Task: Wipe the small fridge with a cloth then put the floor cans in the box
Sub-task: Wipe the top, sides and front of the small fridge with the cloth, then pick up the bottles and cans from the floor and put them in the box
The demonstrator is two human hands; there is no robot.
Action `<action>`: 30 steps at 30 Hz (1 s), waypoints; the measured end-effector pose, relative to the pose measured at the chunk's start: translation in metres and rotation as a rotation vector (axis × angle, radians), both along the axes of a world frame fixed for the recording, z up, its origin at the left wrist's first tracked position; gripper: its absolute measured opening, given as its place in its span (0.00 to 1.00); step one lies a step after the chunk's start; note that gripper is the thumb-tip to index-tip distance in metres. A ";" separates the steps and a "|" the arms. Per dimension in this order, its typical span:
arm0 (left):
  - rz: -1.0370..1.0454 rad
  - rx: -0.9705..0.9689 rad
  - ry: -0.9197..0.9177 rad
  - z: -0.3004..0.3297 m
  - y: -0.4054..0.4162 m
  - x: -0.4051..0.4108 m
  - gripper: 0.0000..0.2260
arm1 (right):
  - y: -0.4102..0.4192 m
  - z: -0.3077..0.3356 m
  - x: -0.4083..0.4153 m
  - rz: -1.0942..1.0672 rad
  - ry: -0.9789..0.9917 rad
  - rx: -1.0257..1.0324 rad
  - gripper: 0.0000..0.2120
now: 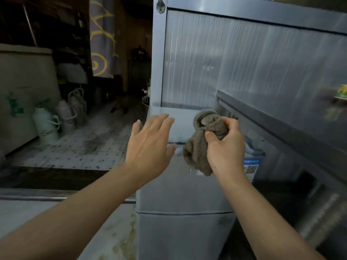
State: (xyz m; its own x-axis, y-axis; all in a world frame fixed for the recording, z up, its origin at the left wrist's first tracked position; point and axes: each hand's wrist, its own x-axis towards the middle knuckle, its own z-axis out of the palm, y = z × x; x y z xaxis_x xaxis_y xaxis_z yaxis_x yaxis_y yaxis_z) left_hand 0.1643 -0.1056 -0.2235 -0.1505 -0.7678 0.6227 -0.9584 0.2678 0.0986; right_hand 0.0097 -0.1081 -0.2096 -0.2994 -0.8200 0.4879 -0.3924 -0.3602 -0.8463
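Observation:
The small silver fridge (pixel 180 199) stands in front of me, seen from above, its top edge near the middle of the view. My right hand (pixel 225 147) grips a bunched brown cloth (pixel 199 145) just over the fridge's top. My left hand (pixel 150 139) hovers with fingers spread beside the cloth, over the fridge's left top corner, holding nothing. No cans or box show in this view.
A tall metal cabinet with ribbed translucent panels (pixel 244 64) rises behind the fridge. A steel counter (pixel 300 117) runs to the right. At the left lie a tiled floor (pixel 90 139), white thermos jugs (pixel 47 126), a pale chest (pixel 22 87) and a patterned curtain (pixel 101 38).

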 end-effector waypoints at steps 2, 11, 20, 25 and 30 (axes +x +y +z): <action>0.020 0.048 0.020 0.021 -0.005 0.010 0.26 | -0.008 0.017 0.004 -0.008 0.025 0.058 0.15; 0.048 0.283 0.057 0.099 -0.020 0.026 0.25 | -0.052 0.082 0.022 -0.037 0.120 0.299 0.15; 0.098 0.500 0.074 0.134 -0.015 0.035 0.25 | -0.079 0.100 0.042 0.173 0.513 0.784 0.33; 0.096 0.609 0.121 0.152 0.003 0.049 0.23 | -0.055 0.116 0.049 0.177 0.663 0.748 0.29; 0.079 0.685 0.168 0.172 0.038 0.067 0.21 | -0.011 0.143 0.061 0.213 0.647 0.805 0.33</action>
State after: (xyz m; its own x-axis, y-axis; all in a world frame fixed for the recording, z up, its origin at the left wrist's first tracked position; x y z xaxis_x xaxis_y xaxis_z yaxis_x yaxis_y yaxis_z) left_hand 0.2318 -0.0675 -0.0512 -0.0223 -0.9997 0.0058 -0.9294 0.0228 0.3685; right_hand 0.0711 -0.1191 -0.0665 0.0122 -0.9779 -0.2087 -0.8494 0.1000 -0.5182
